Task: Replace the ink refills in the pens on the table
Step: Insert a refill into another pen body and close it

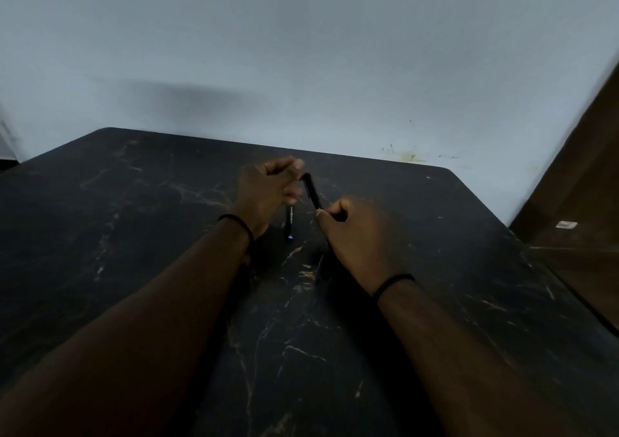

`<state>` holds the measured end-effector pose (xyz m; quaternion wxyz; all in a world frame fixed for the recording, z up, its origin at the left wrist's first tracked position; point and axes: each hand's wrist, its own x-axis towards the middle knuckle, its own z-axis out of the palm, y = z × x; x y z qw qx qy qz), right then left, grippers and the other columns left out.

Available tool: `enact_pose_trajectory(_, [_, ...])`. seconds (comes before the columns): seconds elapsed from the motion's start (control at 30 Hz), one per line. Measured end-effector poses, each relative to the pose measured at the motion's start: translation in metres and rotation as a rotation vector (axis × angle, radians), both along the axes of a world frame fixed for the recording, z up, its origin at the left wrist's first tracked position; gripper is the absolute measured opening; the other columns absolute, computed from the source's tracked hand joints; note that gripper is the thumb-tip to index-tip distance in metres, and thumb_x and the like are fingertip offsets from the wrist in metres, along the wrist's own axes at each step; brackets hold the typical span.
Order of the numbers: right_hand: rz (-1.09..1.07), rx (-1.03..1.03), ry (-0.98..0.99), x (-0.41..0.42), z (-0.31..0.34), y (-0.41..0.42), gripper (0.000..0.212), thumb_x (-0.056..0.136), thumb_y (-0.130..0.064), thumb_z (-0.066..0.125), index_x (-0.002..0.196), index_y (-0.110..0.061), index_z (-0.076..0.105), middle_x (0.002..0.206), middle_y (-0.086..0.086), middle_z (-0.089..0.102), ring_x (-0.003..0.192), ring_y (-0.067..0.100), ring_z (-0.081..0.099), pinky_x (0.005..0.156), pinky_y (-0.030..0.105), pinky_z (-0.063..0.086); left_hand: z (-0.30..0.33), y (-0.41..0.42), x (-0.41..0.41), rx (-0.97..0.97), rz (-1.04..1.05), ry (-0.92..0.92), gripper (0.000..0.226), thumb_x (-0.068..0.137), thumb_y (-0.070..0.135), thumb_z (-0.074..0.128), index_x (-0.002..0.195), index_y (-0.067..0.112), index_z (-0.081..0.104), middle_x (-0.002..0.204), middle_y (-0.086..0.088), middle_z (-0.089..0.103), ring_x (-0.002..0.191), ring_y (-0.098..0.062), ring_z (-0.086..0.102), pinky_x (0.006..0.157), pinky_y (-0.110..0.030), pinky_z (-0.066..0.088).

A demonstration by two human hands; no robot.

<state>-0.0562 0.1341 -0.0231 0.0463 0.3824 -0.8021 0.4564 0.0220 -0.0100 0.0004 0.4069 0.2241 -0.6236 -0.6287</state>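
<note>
Both hands are raised over the middle of a black marble-patterned table point(134, 222). A black pen point(311, 190) is held between them, tilted. My right hand point(355, 239) is closed on its lower end. My left hand point(268, 188) has its fingers curled at the pen's upper end, and motion blur hides whether they grip it. A second black pen point(289, 224) with a blue tip lies on the table just below my left hand, pointing toward me. No loose refill shows.
A pale wall point(301, 51) rises right behind the table's far edge. A brown wooden panel point(586, 185) stands at the right, beside the table's right edge. Black bands circle both wrists.
</note>
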Motion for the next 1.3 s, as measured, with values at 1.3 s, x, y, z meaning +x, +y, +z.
enact_pose_trajectory(1.3, [-0.142,0.230,0.150,0.004,0.002,-0.045,0.032,0.094,-0.041,0.050,0.084,-0.013,0.062,0.084,0.006,0.067,0.081,0.027,0.064,0.071,0.035,0.050,-0.021,-0.024,-0.001,-0.262,0.425,-0.318,0.032,0.088,0.029,0.064,0.061,0.012,0.067,0.064,-0.010,0.069,0.056,-0.021,0.061,0.067,-0.041,0.059])
